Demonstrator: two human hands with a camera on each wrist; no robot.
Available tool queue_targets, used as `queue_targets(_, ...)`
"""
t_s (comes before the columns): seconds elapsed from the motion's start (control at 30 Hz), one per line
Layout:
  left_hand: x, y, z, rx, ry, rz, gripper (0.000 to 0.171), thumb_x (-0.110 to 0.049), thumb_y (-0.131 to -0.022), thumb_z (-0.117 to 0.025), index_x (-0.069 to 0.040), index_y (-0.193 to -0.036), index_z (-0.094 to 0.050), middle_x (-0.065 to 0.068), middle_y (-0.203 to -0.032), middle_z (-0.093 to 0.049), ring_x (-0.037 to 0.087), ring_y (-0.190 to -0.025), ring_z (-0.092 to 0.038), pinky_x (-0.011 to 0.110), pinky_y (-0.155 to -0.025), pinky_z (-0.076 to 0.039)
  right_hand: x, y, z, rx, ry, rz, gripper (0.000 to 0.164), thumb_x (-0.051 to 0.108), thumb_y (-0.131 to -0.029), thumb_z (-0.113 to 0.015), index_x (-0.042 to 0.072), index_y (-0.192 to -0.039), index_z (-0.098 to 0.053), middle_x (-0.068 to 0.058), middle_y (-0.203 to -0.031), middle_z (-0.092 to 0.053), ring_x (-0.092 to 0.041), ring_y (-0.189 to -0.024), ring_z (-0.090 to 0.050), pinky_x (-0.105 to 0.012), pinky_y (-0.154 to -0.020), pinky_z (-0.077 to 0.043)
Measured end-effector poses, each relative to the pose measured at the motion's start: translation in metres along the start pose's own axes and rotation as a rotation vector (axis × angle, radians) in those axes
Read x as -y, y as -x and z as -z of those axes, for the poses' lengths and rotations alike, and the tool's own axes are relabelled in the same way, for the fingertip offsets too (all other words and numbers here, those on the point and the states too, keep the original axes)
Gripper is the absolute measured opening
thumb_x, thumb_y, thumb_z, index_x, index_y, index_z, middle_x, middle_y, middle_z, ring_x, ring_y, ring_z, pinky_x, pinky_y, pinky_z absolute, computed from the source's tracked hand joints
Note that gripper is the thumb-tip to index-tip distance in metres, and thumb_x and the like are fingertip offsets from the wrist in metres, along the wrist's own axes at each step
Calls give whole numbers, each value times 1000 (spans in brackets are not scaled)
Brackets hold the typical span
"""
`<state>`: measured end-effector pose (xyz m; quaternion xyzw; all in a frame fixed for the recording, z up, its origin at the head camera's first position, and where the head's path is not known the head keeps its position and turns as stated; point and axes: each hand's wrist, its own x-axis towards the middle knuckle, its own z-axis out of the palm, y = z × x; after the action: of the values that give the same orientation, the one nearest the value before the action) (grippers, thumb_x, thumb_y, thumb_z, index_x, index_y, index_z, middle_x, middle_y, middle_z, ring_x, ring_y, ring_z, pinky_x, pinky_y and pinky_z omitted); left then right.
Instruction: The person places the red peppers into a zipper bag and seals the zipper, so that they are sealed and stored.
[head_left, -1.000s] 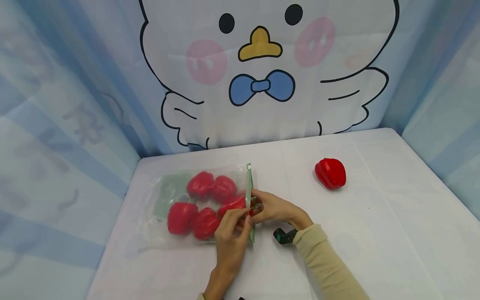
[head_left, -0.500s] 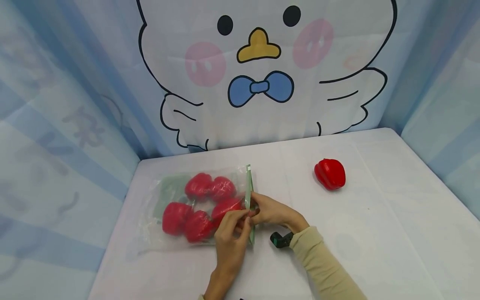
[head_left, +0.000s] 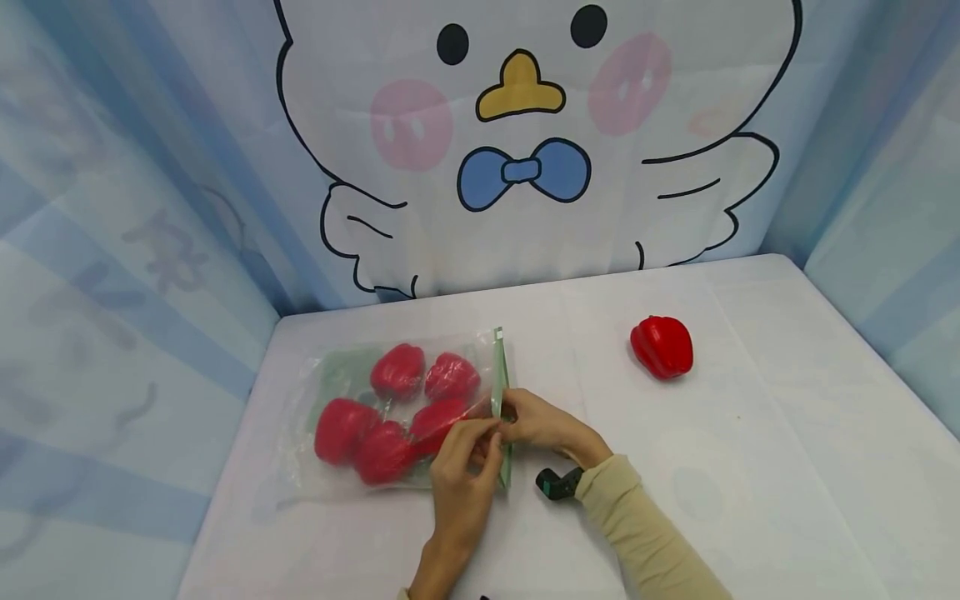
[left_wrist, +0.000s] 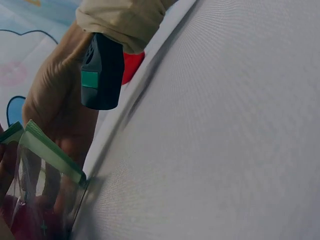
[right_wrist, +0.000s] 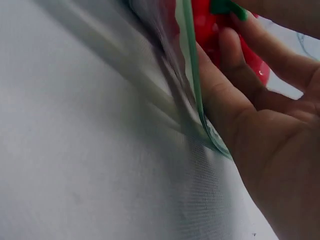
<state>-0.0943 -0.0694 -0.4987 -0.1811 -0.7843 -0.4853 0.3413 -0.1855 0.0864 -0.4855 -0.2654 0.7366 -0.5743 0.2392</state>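
A clear zip bag (head_left: 480,350) with a green-edged mouth lies on its side, several red bell peppers (head_left: 397,371) inside. My left hand (head_left: 462,475) pinches the near part of the bag's mouth. My right hand (head_left: 551,427) reaches into that mouth from the right. In the right wrist view its bent fingers (right_wrist: 232,45) are round a red bell pepper (right_wrist: 202,25), close to its green stem (right_wrist: 227,7). Part of this pepper is hidden by the green zip strip (right_wrist: 192,55). The left wrist view shows the zip edge (left_wrist: 52,155) standing apart.
One loose red bell pepper (head_left: 662,347) lies at the back right of the white table (head_left: 720,467). A dark wrist camera (head_left: 557,483) hangs under the right wrist. A patterned curtain (head_left: 525,242) stands behind the table.
The pepper near the mouth has slid left, deeper into the bag, and the front peppers have shifted left with it. My right hand has edged slightly left; the left hand stays put.
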Motion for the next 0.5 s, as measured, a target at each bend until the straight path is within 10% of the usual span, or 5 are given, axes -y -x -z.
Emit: queue_targets(0.5, 1, 0, 1, 0, 17, -8, 31, 9, -88, -74, -6, -114, -74, 8, -102, -71, 14, -80, -65, 10, -65, -54, 4, 0, -3, 57, 2, -59, 32, -3, -85, -65, -9, -117, -67, -4, -98, -69, -12, -86, -57, -22, -78, -49)
